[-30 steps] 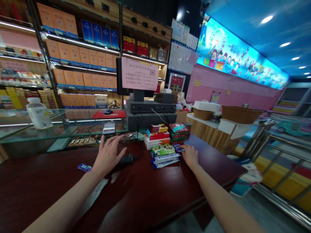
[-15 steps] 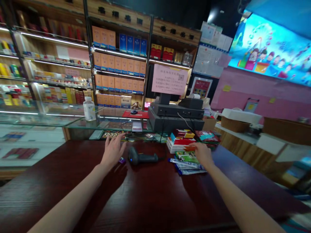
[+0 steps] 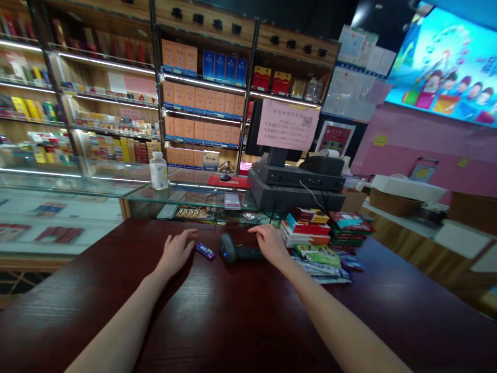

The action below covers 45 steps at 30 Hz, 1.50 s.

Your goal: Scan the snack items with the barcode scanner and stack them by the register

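On the dark red wooden table (image 3: 233, 321), a small purple packet (image 3: 205, 251) with lettering lies beside my left hand (image 3: 176, 254). The fingers of that hand are stretched out and apart, holding nothing; its fingertips end just left of the packet. A black barcode scanner (image 3: 229, 248) with a blue light rests to the packet's right. Over the end of the scanner's handle hovers my right hand (image 3: 271, 244), its index finger extended left and the other fingers loosely bent. Whether it touches the handle is hard to tell.
Right of my right hand are stacked small boxes (image 3: 305, 235), a green snack packet (image 3: 318, 255), blue-white packets (image 3: 322, 270) and dark red-green packs (image 3: 351, 228). Behind stand a cash register (image 3: 295, 189) and a glass counter with a white bottle (image 3: 158, 172).
My right hand has moved left from the boxes and packets to the scanner's handle. My left hand has drawn back slightly, uncovering the purple packet. The view has shifted a little.
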Tool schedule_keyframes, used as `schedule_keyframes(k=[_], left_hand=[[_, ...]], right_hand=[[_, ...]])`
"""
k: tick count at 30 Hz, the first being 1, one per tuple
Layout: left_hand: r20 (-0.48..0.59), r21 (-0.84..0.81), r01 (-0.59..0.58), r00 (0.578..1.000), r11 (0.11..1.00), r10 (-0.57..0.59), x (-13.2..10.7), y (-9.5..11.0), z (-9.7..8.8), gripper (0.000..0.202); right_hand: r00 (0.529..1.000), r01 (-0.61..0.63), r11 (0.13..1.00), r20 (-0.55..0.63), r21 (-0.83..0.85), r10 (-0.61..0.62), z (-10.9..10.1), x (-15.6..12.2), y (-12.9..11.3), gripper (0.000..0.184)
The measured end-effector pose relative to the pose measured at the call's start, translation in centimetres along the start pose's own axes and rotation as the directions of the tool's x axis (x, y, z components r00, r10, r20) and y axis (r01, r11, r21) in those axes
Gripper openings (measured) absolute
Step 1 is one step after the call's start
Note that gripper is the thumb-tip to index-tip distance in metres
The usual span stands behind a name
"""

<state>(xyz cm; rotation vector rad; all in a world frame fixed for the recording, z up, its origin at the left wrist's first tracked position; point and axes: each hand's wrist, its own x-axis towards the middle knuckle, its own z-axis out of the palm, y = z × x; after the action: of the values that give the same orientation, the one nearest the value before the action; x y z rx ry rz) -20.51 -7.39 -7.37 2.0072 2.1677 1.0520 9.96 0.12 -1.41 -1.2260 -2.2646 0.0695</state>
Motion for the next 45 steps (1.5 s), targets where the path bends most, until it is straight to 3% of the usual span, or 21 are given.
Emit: schedule_keyframes(k=[6,12,21,25,31,34,38,41,45], left_hand=[[0.069,-0.047,-0.031,0.997,0.998,0.034,0.0,-0.7,-0.6,0.041],[0.101,-0.021,-0.07,0.992,0.997,0.072,-0.5,-0.4,-0.2,0.052],[0.125,0.05,-0.146,0.982,0.988,0.139,-0.6,-0.4,0.4,0.051],[0.133,0.034,-0.128,0.983,0.991,0.123,-0.6,-0.2,0.2,0.046],[0.121,-0.017,-0.108,0.987,0.994,0.109,-0.5,-0.1,-1.1,0.038],[0.046,-0.077,-0.126,0.991,0.989,0.13,-0.2,0.1,-2.3,0.04],[-0.198,-0.143,-0.224,0.961,0.964,0.194,0.0,1.1,-3.1,0.033],[-0.398,-0.095,-0.335,0.876,0.938,0.273,-0.1,2.4,-2.7,0.024],[-0.514,0.017,-0.459,0.758,0.888,0.402,-0.4,4.0,-1.3,0.023]], right_hand=[[0.991,0.121,0.989,0.049,0.083,-0.125,1.6,0.9,-6.0,0.036],[0.958,0.253,0.967,0.134,0.022,-0.253,3.3,1.0,-9.4,0.034],[0.889,0.448,0.858,0.23,-0.25,-0.397,6.3,0.6,-11.1,0.032],[0.885,0.454,0.84,0.264,-0.299,-0.385,7.1,0.4,-11.3,0.031],[0.903,0.403,0.888,0.257,-0.223,-0.345,6.8,0.6,-11.5,0.034],[0.93,0.352,0.926,0.166,-0.134,-0.329,5.8,1.1,-11.4,0.041],[0.965,0.263,0.96,-0.032,0.098,-0.261,4.2,1.7,-10.4,0.046],[0.972,0.223,0.909,-0.145,0.351,-0.182,3.4,1.6,-8.9,0.045],[0.971,0.199,0.788,-0.227,0.583,-0.077,3.2,0.9,-6.7,0.042]])
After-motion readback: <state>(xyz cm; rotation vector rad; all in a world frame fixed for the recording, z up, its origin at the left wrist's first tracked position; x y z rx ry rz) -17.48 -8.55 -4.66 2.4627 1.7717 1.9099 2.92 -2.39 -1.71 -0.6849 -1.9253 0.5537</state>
